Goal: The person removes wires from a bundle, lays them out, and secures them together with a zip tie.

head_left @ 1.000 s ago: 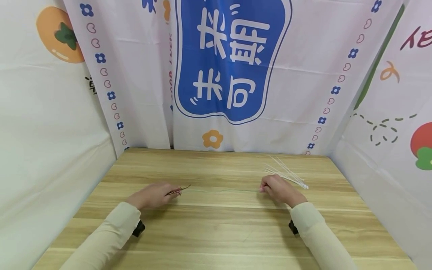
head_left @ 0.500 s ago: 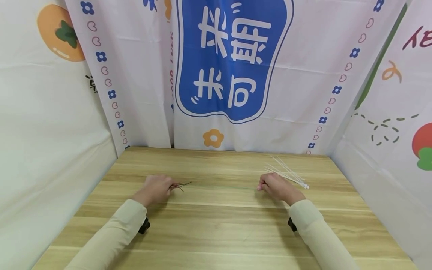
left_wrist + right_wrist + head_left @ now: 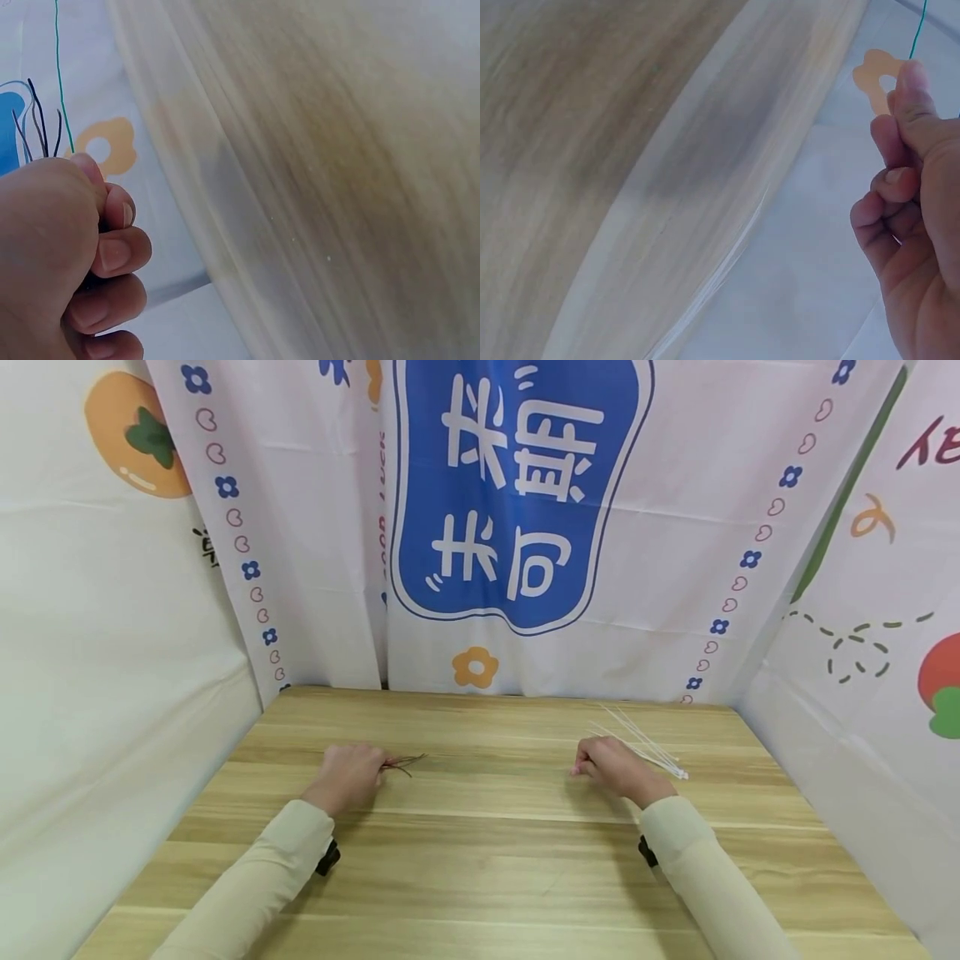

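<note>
My left hand (image 3: 348,777) grips a small bundle of thin dark wires (image 3: 403,763), whose loose ends fan out past the thumb toward the right. From the same grip a thin green wire (image 3: 60,75) runs off; in the left wrist view it rises straight from the thumb tip. My right hand (image 3: 615,768) pinches the other end of the green wire (image 3: 919,34) between thumb and index finger, its other fingers curled. Both hands are over the far half of the table, well apart. In the head view the green wire barely shows against the wood.
Several white cable ties (image 3: 652,752) lie in a loose fan just beyond the right hand. The wooden table (image 3: 480,860) meets a printed curtain (image 3: 322,635) at its back edge, with white cloth at both sides.
Both hands have shifted a little away from the body, the left one also turning slightly. The green wire went from wavy to straight between them.
</note>
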The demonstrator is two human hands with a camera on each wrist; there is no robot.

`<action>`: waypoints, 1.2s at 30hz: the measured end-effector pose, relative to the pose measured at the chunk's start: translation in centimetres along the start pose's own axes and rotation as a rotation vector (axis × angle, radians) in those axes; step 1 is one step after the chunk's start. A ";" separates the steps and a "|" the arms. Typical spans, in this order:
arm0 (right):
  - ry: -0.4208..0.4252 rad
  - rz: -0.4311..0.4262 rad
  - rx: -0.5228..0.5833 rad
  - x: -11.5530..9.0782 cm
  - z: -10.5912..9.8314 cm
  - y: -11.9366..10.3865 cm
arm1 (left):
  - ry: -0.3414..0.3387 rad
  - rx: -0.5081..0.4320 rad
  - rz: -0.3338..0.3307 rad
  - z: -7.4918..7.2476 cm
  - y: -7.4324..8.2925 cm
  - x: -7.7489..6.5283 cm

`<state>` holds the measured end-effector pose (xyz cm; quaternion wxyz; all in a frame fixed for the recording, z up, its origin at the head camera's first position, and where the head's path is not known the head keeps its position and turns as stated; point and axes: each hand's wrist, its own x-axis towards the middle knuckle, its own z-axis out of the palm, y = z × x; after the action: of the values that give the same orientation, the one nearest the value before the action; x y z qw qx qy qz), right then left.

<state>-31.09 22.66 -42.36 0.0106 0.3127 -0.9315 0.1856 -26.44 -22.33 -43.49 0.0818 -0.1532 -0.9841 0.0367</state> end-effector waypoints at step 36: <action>-0.049 0.046 -0.082 3.1 0.9 1.5 | -0.131 0.099 -0.014 1.8 0.3 1.9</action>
<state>-34.34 21.64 -43.28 -0.0037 0.2949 -0.9453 0.1395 -28.47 -21.57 -44.96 0.0248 -0.1396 -0.9854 0.0945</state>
